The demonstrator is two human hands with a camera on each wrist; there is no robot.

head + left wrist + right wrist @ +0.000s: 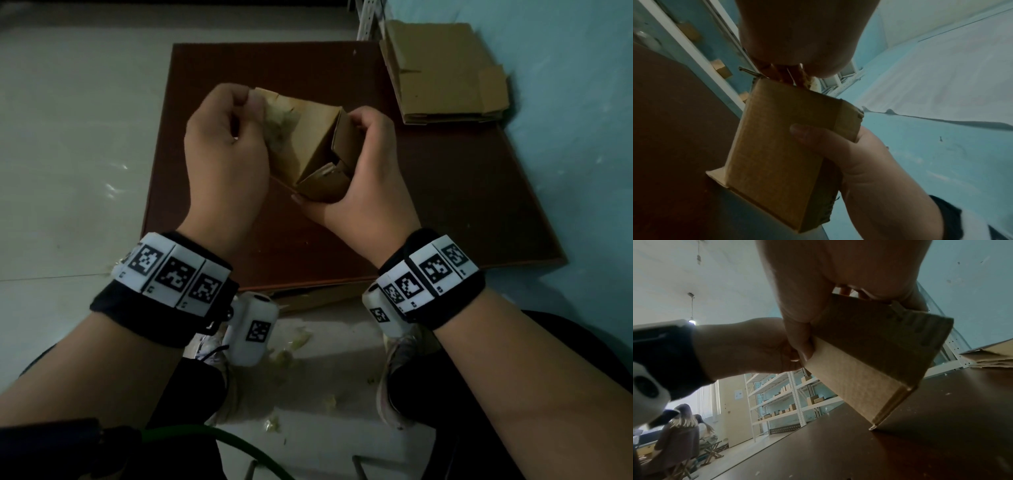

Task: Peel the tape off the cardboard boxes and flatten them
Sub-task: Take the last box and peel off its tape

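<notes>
A small brown cardboard box (308, 144) is held tilted just above a dark brown board (445, 205). My left hand (246, 102) pinches a crumpled strip of yellowish tape (279, 123) at the box's upper left corner. My right hand (363, 161) grips the box's right side, its thumb under the near end. One end flap stands partly open near that thumb. In the left wrist view the box (777, 146) has the right thumb (807, 134) pressed on its face. In the right wrist view a low corner of the box (869, 361) touches the board (900, 443).
A stack of flattened cardboard (442, 72) lies at the board's far right corner. Tape scraps (294, 346) litter the pale floor by my shoes. A green hose (219, 435) curves near my knees. Shelving (789, 394) and seated people (680, 431) are far off to the left.
</notes>
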